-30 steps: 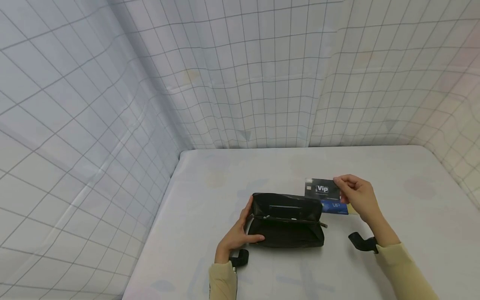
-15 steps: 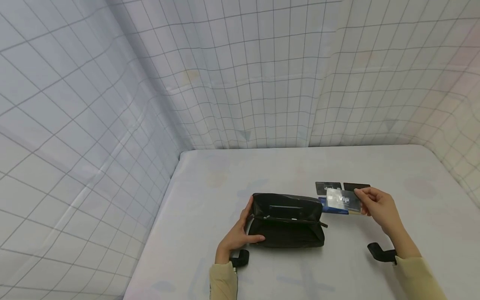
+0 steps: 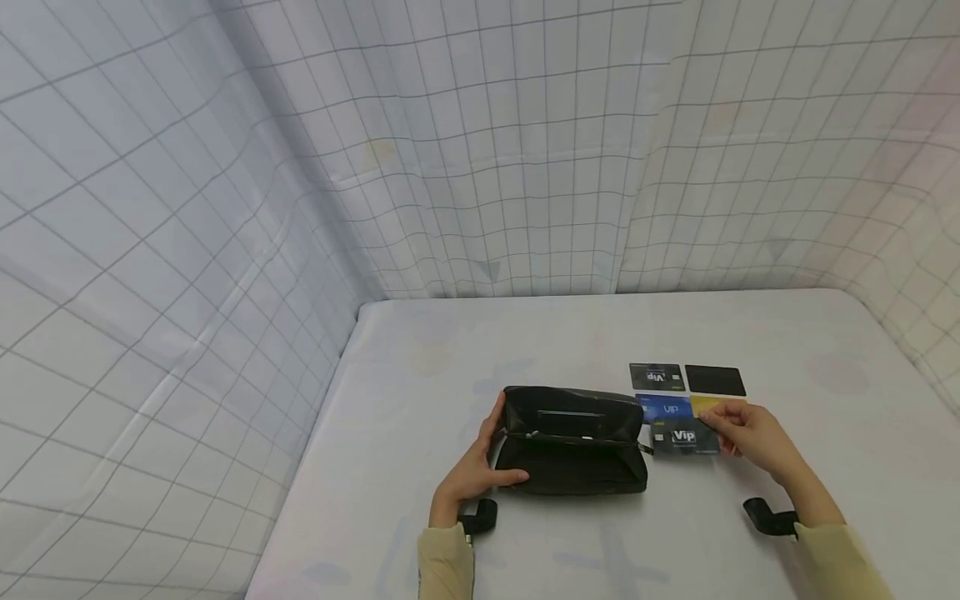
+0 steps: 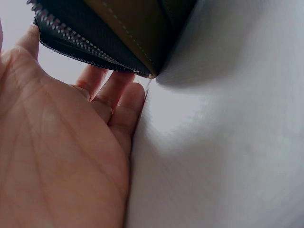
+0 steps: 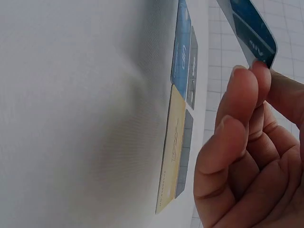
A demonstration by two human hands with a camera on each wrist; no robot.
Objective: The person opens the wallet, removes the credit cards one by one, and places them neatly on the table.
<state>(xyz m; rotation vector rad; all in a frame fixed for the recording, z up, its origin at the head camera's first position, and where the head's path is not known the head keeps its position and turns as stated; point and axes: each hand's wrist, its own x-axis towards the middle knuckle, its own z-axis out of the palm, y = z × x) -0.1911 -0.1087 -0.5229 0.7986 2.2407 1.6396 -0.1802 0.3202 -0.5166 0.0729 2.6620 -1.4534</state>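
Note:
In the head view, a black zip wallet (image 3: pixel 573 477) lies unzipped on the table, its mouth spread. My left hand (image 3: pixel 471 477) holds its left end, thumb on the front panel and fingers along the far side. The zip teeth (image 4: pixel 80 42) pass close above those fingers in the left wrist view. My right hand (image 3: pixel 759 440) pinches a dark Vip card (image 3: pixel 682 437) by its right end, just right of the wallet. Seen from the right wrist, this card (image 5: pixel 254 33) is raised off the table between thumb and fingertips.
Beyond the held card lie a blue VIP card (image 3: pixel 666 407) and a yellow card (image 3: pixel 705 403), partly covered by the hand. Behind them are a black Vip card (image 3: pixel 657 377) and a plain black card (image 3: pixel 715 380). Gridded white curtains (image 3: pixel 495 167) surround the white table (image 3: pixel 420 375).
My right hand has carried the Vip card rightward, then toward the near side, from above the back cards to in front of the blue one. The left hand and wallet have stayed put.

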